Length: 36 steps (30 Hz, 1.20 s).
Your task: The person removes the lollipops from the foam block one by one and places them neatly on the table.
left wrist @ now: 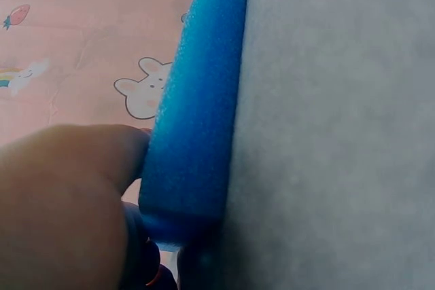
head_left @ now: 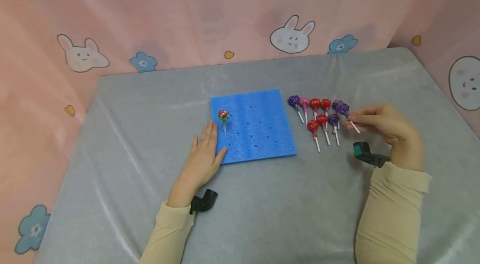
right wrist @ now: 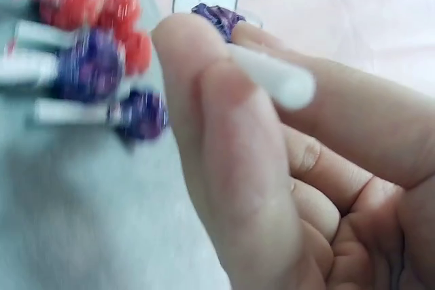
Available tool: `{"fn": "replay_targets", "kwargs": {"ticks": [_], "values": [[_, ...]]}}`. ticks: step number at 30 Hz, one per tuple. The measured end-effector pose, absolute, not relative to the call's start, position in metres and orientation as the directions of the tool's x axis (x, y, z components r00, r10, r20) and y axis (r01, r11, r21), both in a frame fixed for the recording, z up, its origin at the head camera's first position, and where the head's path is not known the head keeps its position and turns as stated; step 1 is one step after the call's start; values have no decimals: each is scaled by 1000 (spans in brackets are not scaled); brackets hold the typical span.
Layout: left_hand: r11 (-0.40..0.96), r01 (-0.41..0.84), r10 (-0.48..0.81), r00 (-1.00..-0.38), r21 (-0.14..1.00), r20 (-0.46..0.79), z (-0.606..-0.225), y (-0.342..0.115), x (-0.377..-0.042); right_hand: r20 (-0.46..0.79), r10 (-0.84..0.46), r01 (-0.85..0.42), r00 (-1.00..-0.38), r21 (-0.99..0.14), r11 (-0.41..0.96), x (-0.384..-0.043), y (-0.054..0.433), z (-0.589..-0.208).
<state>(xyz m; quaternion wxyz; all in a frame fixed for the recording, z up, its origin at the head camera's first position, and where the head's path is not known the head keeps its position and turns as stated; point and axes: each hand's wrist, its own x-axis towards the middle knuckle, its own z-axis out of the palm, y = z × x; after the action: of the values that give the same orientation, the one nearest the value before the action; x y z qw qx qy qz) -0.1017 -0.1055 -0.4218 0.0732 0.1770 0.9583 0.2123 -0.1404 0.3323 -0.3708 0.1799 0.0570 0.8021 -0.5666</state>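
Observation:
My right hand [head_left: 390, 124] pinches the white stick of a purple-wrapped lollipop [head_left: 342, 109] between thumb and fingertips. In the right wrist view its stick end [right wrist: 296, 88] points toward the camera, and the purple head [right wrist: 216, 20] shows behind the fingers. My left hand [head_left: 200, 158] rests with straight fingers along the left edge of a blue foam board [head_left: 258, 105], its thumb at the near left corner. Rows of small holes mark the board. One red-and-green lollipop [head_left: 223, 115] stands upright in it, close to the left fingertips.
Right of the board lie several lollipops in two rows, among them a red one [head_left: 313, 126], a pink one [head_left: 304, 103] and a purple one [head_left: 293, 100]. A grey cloth [head_left: 281, 205] covers the table. Pink printed curtains [head_left: 232, 14] hang behind it and at the sides.

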Motion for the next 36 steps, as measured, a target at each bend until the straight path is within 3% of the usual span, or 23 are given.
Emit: {"fn": "replay_targets", "kwargs": {"ticks": [11,20,26,36], "values": [[847,312,371,-927,431,-57,-422,-107,-103,-516,-38,480,-856,-819,315,-140,346,-384],[851,309,371,-926,424,-69,-422,-106,-103,-568,2,501,-823,-724,474,-143,339,-388],[852,306,369,-927,424,-73,-421,-106,-102,-552,0,446,-834,-673,590,-145,330,-387],[850,308,370,-927,427,-68,-422,-106,-103,-547,-41,439,-836,-711,549,-142,334,-386]]}}
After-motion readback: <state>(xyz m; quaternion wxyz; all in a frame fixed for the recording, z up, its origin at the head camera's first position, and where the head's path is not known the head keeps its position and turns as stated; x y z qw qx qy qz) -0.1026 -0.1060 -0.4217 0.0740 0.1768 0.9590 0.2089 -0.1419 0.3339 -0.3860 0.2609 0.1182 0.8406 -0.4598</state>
